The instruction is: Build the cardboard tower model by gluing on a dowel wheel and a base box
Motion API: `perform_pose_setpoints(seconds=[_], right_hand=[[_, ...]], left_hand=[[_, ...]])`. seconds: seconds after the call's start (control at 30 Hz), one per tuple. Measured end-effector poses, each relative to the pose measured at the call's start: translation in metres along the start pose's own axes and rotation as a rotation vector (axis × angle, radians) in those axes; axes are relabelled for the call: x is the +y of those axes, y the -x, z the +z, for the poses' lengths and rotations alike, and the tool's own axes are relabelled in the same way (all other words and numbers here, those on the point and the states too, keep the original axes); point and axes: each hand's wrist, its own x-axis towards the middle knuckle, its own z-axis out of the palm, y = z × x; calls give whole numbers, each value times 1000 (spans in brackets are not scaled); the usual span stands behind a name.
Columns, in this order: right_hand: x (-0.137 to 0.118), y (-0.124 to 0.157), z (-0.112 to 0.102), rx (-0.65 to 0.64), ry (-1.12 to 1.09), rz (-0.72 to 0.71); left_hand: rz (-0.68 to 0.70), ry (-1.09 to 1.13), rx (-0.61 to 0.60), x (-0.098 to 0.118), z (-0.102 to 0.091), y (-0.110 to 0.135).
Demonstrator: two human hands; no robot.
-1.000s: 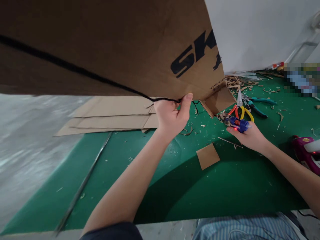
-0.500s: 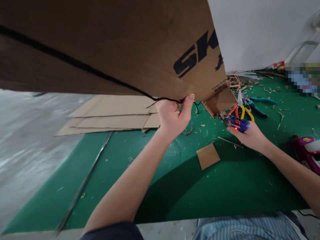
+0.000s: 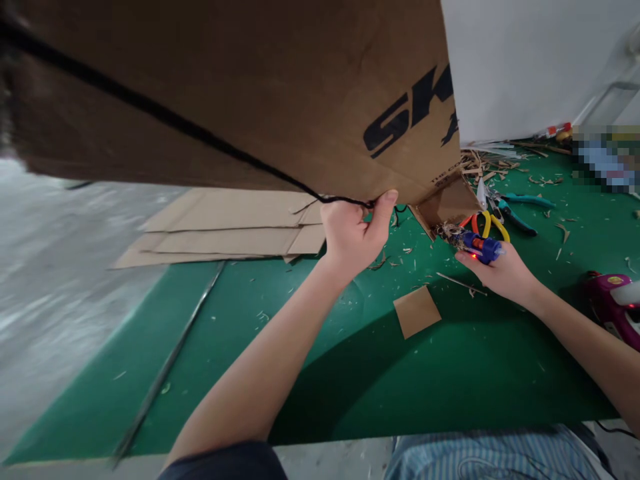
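Observation:
A large brown cardboard piece (image 3: 240, 80) with dark printed letters fills the upper view, raised above the table. My left hand (image 3: 357, 230) pinches its lower edge between thumb and fingers. A black cord (image 3: 195, 133) runs slantwise across the cardboard down into that same grip. At the cardboard's lower right corner is a small folded cardboard part (image 3: 447, 200). My right hand (image 3: 505, 273) is closed around a blue glue gun (image 3: 483, 247) with a lit red light. Its nozzle end, tangled with scraps, points at the folded part; whether they touch I cannot tell.
On the green table (image 3: 400, 387) lie a cardboard square (image 3: 417, 312), a thin metal rod (image 3: 460, 283), pliers with teal handles (image 3: 517, 213), yellow-handled pliers (image 3: 493, 227) and a purple tool (image 3: 615, 300). Flat cardboard sheets (image 3: 230, 223) lie left, near a long dark strip (image 3: 175, 353).
The large cardboard has shifted slightly right, and my left hand has moved right with it, keeping its pinch. My right hand and the glue gun are almost where they were.

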Motion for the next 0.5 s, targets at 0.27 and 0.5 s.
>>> perform_pose_setpoints(seconds=[0.27,0.5], right_hand=[[-2,-1,2,9,-20,2],[-2,-4,4,5,-32,55]], left_hand=[[37,-35,-12,8,-1,1],[89,-43,-19,13,-4,-1]])
